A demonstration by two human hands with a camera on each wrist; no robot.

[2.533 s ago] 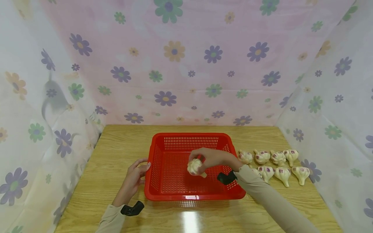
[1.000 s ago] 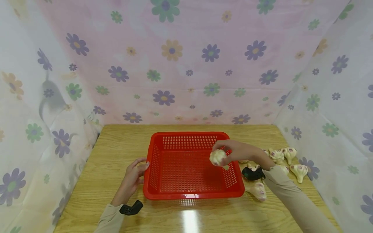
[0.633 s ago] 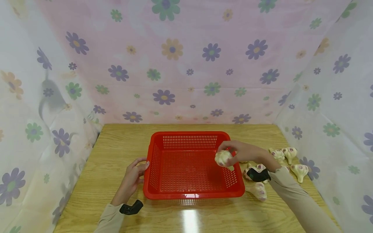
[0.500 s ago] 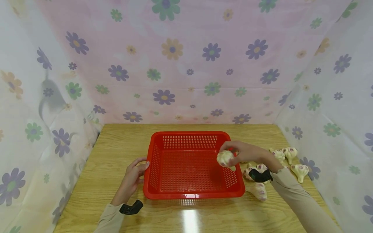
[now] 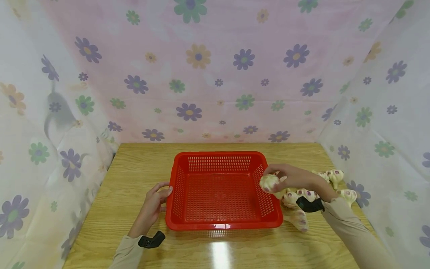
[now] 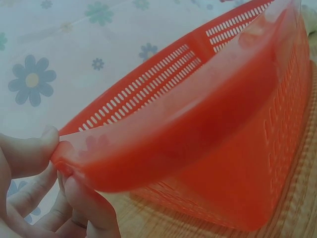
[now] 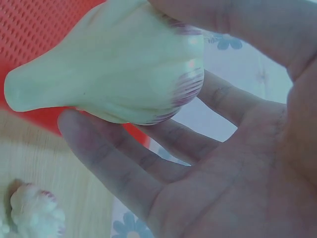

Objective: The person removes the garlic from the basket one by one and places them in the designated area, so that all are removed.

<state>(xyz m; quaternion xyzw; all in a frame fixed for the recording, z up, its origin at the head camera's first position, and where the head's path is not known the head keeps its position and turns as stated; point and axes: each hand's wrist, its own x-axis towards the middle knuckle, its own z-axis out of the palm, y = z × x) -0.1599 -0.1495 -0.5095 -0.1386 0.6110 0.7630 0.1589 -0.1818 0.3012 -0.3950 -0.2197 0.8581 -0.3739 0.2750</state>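
A red perforated plastic basket (image 5: 218,226) stands on the wooden table, with nothing inside it. My left hand (image 5: 155,203) pinches its left rim; in the left wrist view the thumb and fingers (image 6: 94,208) close on the rim's corner. My right hand (image 5: 292,177) holds a garlic bulb (image 5: 269,183) over the basket's right rim. Seen from the right wrist, that pale bulb (image 7: 124,64) with purple streaks lies between the thumb and fingers, its stem pointing left. Several more garlic bulbs lie right of the basket, such as one near the front (image 5: 298,219), partly behind my right hand and wrist.
Farther right lie further garlic bulbs (image 5: 335,175) by the floral side cloth (image 5: 384,149). A flowered cloth (image 5: 218,93) hangs behind the table (image 5: 141,157). Black straps (image 5: 151,241) sit on both wrists.
My right hand has moved right with the garlic bulb, from above the basket's middle to its right rim. The left hand stays on the left rim.
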